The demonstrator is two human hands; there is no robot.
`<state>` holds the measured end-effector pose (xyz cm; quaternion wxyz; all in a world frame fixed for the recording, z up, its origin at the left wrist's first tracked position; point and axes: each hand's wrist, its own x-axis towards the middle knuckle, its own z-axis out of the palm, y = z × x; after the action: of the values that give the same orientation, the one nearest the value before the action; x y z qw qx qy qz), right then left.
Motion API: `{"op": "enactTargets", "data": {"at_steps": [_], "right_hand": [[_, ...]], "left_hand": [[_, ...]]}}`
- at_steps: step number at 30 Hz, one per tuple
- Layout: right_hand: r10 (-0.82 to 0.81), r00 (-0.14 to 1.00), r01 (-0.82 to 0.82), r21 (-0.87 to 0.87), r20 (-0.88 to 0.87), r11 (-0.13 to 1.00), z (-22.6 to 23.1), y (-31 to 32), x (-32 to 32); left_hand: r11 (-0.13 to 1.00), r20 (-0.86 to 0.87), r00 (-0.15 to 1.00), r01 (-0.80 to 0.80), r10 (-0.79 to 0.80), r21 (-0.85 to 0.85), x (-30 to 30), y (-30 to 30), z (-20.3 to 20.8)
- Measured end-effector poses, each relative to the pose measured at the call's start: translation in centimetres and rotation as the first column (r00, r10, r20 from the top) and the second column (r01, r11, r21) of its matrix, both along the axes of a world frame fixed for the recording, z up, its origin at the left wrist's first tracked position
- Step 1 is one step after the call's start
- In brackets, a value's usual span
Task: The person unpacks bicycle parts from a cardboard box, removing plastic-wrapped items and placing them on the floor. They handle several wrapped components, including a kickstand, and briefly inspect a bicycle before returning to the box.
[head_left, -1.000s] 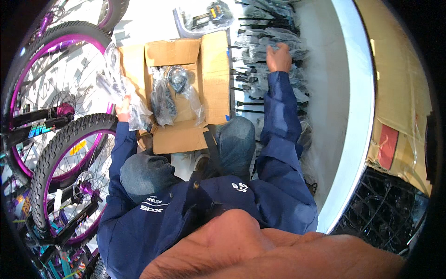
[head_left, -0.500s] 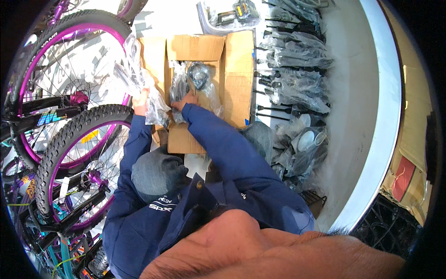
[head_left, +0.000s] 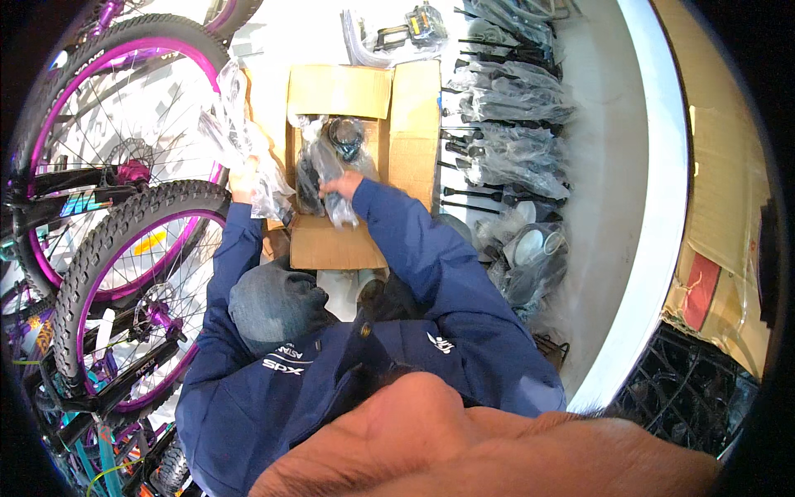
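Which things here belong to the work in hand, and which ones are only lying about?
In the work:
- clear plastic wrapping in the left hand
- bagged part in the right hand
- open cardboard box
- probably the row of bagged parts, similarly wrapped

Apparently just lying about:
- purple-rimmed bicycles
- black pedals

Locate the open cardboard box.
Head view, just left of centre: the box stands between the purple-rimmed bike wheels on its left and the row of bagged parts on its right.

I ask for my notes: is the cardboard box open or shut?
The cardboard box is open: its flaps are spread outward, and plastic-wrapped items show inside.
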<state>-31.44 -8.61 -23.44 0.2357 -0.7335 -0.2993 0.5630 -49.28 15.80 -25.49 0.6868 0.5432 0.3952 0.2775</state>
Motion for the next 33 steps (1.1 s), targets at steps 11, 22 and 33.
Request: {"op": "enactTargets", "data": {"at_steps": [11,22,33], "right_hand": [[-0.347,0.848,0.442,0.173,-0.401,0.88,10.2,-8.2,-4.0],[-0.424,0.4,0.766,0.043,-0.813,0.641,12.0,-4.2,-2.8],[-0.765,0.642,0.761,0.156,-0.045,0.63,-0.8,-0.8,1.9]], "left_hand": [[0.99,0.016,0.995,0.104,-0.103,-0.09,-0.6,0.0,-0.9],[0.957,-0.052,0.998,0.04,-0.027,0.287,0.9,-1.7,1.9],[0.95,-0.145,0.977,0.191,-0.159,0.249,0.7,-2.8,5.9]]}}
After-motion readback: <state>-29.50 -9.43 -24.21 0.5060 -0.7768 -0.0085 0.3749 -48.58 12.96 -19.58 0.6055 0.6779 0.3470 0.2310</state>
